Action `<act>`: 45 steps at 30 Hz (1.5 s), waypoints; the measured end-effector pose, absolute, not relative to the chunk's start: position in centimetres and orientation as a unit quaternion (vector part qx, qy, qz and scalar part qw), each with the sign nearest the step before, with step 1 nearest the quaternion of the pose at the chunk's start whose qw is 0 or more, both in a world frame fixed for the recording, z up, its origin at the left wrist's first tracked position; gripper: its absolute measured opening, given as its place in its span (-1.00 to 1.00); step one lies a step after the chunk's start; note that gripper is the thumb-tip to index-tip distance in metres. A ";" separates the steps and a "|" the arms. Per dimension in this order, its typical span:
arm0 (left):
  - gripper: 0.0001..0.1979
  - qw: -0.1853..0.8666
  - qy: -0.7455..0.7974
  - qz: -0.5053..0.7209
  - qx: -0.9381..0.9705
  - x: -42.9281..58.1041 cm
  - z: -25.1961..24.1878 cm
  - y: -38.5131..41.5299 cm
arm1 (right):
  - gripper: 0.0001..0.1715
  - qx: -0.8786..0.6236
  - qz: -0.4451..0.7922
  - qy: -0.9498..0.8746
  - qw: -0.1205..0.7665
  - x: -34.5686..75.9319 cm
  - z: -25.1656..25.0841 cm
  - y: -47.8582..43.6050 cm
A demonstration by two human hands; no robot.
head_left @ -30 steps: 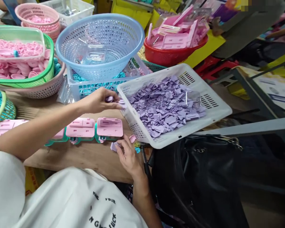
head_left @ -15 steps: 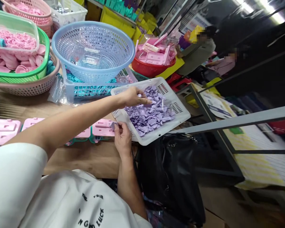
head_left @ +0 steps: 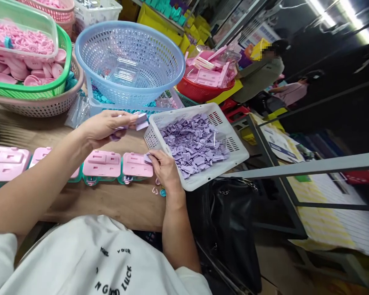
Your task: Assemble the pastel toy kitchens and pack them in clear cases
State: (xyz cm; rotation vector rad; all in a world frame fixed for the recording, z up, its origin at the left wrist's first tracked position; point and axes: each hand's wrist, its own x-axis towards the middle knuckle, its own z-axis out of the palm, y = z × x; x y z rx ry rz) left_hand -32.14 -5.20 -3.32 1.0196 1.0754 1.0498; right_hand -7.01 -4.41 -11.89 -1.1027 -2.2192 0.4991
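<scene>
My left hand (head_left: 106, 125) is closed on several small purple plastic pieces (head_left: 140, 120), held just left of a white basket (head_left: 230, 162) full of the same purple pieces (head_left: 193, 143). Lower down, my right hand (head_left: 163, 169) pinches one purple piece against the right end of a pink case (head_left: 135, 164). That case ends a row of pink cases on teal bases (head_left: 102, 164) lying along the wooden table (head_left: 110, 203).
A blue round basket (head_left: 129, 61) sits on a blue crate behind. Green and pink baskets of pink parts (head_left: 27, 73) stand far left, a red basket of pink cases (head_left: 206, 88) at the back. A black bag (head_left: 230, 229) hangs off the table edge. Other people sit at upper right.
My left hand has drawn back out of the white basket to the left with purple pieces in it. My right hand has settled on the end pink case.
</scene>
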 end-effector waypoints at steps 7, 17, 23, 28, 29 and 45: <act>-0.68 0.657 0.464 0.473 0.361 -34.1 -4.9 -8.9 | -0.69 -0.384 0.086 -0.879 0.270 -6.8 -12.9 -4.7; -0.60 0.649 0.469 0.470 0.372 -33.7 -6.0 -10.5 | -0.69 -0.389 -0.049 -0.855 0.340 -7.7 -12.9 -6.8; -0.57 0.628 0.488 0.431 0.427 -33.2 -5.9 -11.7 | -0.52 -0.277 -0.043 -0.869 0.408 -11.9 -9.5 -9.3; -0.57 0.543 0.544 0.385 0.511 -34.2 -6.2 -12.1 | -0.73 -0.316 0.096 -0.860 0.389 -14.1 -9.3 -8.5; -0.60 0.512 0.549 0.384 0.538 -34.5 -6.3 -12.2 | -0.72 -0.346 0.127 -0.844 0.390 -14.5 -9.4 -8.5; -0.57 0.627 0.399 0.406 0.532 -35.2 -5.8 -12.3 | -0.54 -0.322 0.370 -0.783 0.383 -14.8 -9.9 -7.2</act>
